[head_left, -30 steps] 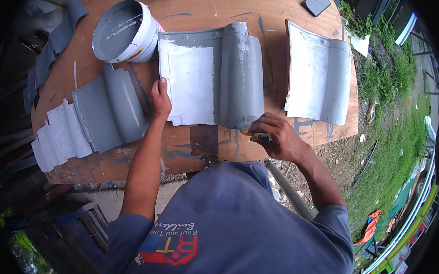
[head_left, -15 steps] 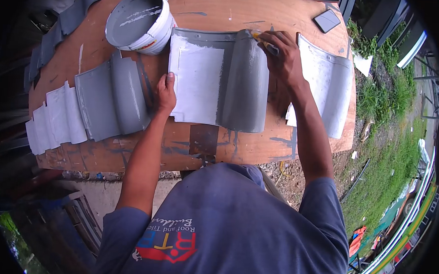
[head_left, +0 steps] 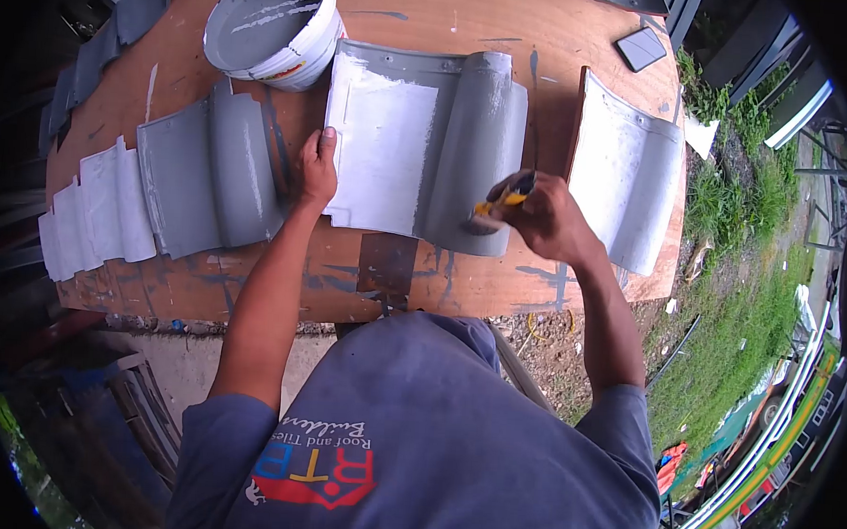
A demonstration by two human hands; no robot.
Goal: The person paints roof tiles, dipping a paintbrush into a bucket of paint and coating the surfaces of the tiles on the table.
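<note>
A roof tile (head_left: 388, 143) lies in front of me on the wooden table, partly coated in grey paint, with a white patch on its flat part. At its left edge my left hand (head_left: 317, 171) is closed, thumb on top. My right hand (head_left: 552, 217) grips a paintbrush (head_left: 496, 207) with a yellow handle. Its bristles are at the lower end of the tile's raised roll (head_left: 474, 152); contact is hard to tell. Up and to the left, a white bucket (head_left: 312, 53) of grey paint stands near the tile's corner.
Left of the tile are a grey-painted tile (head_left: 181, 175) and overlapping white tiles (head_left: 96, 211). A mostly white tile (head_left: 625, 170) lies on the right. A dark rectangular block (head_left: 640, 49) is near the far right edge of the paint-streaked table (head_left: 422, 288). Grass (head_left: 727, 328) lies beyond.
My right hand has brought the brush from the far end of the tile's roll down to its near end. My left hand still holds the left edge. The view has shifted slightly.
</note>
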